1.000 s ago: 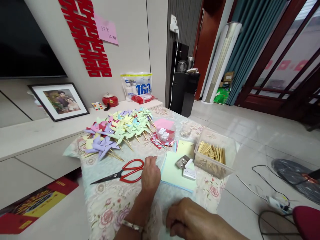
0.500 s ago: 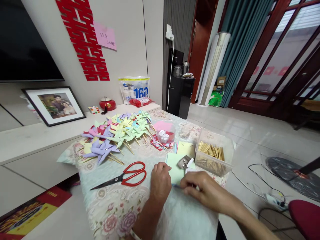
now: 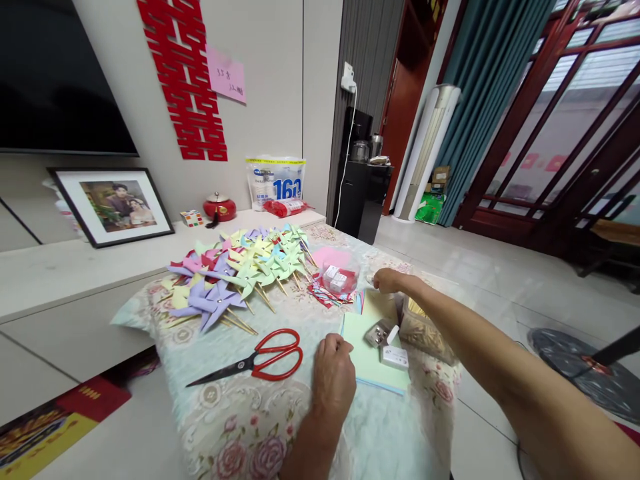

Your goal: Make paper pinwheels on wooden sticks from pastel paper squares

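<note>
Paper point(image 3: 373, 350) near the table's point(image 3: 250, 413) right edge lies under the fisted left hand point(image 3: 334, 377); right hand point(image 3: 387, 281), closed, reaches far.

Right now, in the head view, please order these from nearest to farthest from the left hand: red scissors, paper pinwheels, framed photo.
From the left hand:
1. Red scissors, just to its left.
2. Paper pinwheels, farther back on the table.
3. Framed photo, on the ledge by the wall.

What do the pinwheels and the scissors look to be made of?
Pinwheels: matte pastel paper, folded blades, on thin pale sticks, probably wood or bamboo. Scissors: dark metal blades, with glossy red handles that look like plastic or a coating.
</note>
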The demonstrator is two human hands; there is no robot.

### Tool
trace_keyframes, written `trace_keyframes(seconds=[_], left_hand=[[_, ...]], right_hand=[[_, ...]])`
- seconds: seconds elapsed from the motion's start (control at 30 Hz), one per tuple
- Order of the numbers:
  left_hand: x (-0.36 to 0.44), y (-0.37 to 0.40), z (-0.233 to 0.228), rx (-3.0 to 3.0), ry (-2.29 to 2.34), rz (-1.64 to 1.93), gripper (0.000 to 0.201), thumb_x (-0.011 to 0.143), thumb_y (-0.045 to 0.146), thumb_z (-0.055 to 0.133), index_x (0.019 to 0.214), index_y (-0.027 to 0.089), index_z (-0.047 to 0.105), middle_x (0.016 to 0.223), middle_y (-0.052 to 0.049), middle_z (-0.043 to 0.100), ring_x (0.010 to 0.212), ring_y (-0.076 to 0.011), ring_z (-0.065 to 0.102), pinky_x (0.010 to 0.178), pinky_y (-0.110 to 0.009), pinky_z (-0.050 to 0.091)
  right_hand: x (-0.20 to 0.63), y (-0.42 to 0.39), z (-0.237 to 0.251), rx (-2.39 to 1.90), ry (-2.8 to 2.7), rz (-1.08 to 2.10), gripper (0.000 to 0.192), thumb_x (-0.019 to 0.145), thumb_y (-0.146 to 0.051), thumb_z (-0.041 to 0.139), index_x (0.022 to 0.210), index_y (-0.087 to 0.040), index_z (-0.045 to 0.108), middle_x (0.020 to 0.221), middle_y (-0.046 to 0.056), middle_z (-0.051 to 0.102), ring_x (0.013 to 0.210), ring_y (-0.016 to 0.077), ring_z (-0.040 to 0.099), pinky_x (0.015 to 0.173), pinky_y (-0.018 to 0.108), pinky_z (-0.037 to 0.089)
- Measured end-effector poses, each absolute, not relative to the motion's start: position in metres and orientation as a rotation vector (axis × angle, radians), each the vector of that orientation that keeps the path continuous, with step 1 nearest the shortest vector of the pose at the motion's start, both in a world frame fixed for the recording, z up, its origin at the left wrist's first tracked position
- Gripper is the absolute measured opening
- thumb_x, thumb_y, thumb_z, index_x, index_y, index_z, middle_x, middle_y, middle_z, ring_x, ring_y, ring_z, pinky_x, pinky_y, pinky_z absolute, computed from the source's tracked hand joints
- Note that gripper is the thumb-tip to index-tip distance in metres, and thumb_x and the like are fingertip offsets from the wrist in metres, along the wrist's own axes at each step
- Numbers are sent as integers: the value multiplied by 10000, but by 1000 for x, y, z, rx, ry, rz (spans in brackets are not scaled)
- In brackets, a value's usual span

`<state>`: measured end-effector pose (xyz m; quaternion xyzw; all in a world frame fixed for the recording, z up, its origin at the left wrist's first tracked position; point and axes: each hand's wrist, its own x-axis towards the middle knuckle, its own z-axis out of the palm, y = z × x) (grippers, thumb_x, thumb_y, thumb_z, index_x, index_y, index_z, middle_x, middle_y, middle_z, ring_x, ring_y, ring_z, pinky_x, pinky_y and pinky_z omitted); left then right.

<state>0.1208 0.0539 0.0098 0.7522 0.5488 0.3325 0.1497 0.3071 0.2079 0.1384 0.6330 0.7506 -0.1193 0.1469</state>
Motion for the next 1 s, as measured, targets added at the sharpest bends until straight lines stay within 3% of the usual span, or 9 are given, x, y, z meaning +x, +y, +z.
trace_keyframes(seconds=[1.0], left_hand=[[122,55,10,2127,1601,896,345,827,-16,473,1010,141,721,1046,-99,625,999,-256,591,904,-404,488]], right_hand=[[330,245,116,1723,2023,-390,314,961,-326,630,1233,-169,618,1257,84,633,1062,246,651,886,437,566]])
